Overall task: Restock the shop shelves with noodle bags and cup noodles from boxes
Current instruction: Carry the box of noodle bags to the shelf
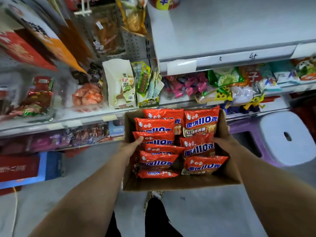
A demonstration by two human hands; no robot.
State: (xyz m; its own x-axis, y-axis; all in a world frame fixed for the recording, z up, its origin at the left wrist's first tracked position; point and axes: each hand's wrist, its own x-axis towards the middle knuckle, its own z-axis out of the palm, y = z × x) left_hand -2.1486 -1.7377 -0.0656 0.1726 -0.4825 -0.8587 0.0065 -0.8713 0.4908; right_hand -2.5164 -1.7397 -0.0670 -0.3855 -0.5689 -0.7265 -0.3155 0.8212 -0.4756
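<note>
The box [179, 185] hides most fingers of the left hand [131, 148] and the right hand [222, 142].

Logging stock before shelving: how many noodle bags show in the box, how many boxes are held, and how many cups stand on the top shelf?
Orange noodle bags: 9 showing (6 in the left row, 3 in the right)
Cardboard box: 1
Red-and-yellow cup on the top shelf: 1, partly out of frame
Total: 11
</note>
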